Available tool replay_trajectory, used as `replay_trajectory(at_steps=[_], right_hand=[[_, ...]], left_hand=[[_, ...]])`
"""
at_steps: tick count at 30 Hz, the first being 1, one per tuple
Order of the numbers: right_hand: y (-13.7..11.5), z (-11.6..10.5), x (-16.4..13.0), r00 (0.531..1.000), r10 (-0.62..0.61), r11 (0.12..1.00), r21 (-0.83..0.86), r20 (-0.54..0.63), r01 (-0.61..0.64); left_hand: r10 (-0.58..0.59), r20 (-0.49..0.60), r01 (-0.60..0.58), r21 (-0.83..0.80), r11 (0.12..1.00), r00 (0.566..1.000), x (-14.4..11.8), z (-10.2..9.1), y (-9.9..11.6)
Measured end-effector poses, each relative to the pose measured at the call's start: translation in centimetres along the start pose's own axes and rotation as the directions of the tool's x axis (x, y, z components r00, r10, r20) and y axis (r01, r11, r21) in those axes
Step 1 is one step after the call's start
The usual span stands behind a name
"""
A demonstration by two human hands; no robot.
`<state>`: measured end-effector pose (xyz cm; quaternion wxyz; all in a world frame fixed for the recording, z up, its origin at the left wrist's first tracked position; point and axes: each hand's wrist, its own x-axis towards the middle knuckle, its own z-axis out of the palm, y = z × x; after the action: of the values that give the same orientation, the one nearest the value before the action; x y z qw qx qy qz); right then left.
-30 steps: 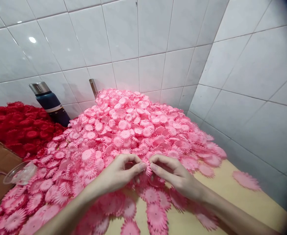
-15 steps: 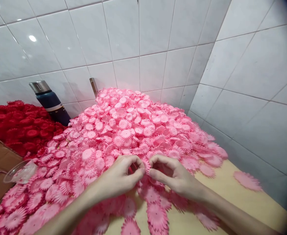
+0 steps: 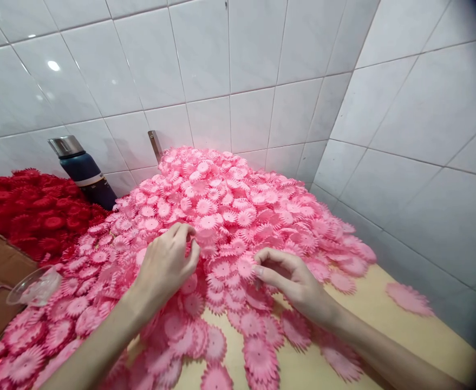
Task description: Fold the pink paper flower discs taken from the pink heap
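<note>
White tiled walls (image 3: pixel 205 59) meet in far right corner; tan tabletop (image 3: pixel 384 319) below. Big heap of pink paper flowers (image 3: pixel 229 206) fills middle, spilling toward near edge. Left hand (image 3: pixel 167 265) rests on heap's near-left slope, fingertips (image 3: pixel 187 230) pinching pink flower up there. Right hand (image 3: pixel 292 281) near heap's lower right edge, thumb and forefinger closed on single flower (image 3: pixel 246 266). Red flower pile (image 3: pixel 30 208) far left. Dark blue flask (image 3: pixel 82 170) with steel cap stands against wall between piles. Clear cup (image 3: pixel 34 286) lies near left. Stray pink flower (image 3: pixel 409 299) alone on table, right.
</note>
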<state>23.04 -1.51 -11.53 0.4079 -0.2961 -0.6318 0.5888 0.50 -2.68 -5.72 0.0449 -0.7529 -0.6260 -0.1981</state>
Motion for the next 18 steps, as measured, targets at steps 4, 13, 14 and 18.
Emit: replay_trajectory(at_steps=[4,13,14,18], right_hand=[[0.1,0.1,0.0,0.999,-0.003,1.000,-0.025,0.035,0.004],[0.1,0.2,-0.2,0.993,-0.012,0.999,-0.037,0.119,0.017],[0.0,0.3,-0.2,0.993,-0.012,0.999,-0.040,0.121,0.017],[-0.1,0.2,-0.1,0.993,-0.008,0.998,-0.058,0.121,0.015]], left_hand=[[0.063,0.070,-0.037,-0.319,0.947,0.996,-0.3,-0.3,1.4],[0.192,0.355,0.076,-0.618,0.782,0.915,-1.3,1.0,3.7],[0.188,0.366,0.092,-0.627,0.774,0.912,-1.3,1.0,3.7],[0.194,0.427,0.161,-0.664,0.730,0.883,-1.1,0.7,3.4]])
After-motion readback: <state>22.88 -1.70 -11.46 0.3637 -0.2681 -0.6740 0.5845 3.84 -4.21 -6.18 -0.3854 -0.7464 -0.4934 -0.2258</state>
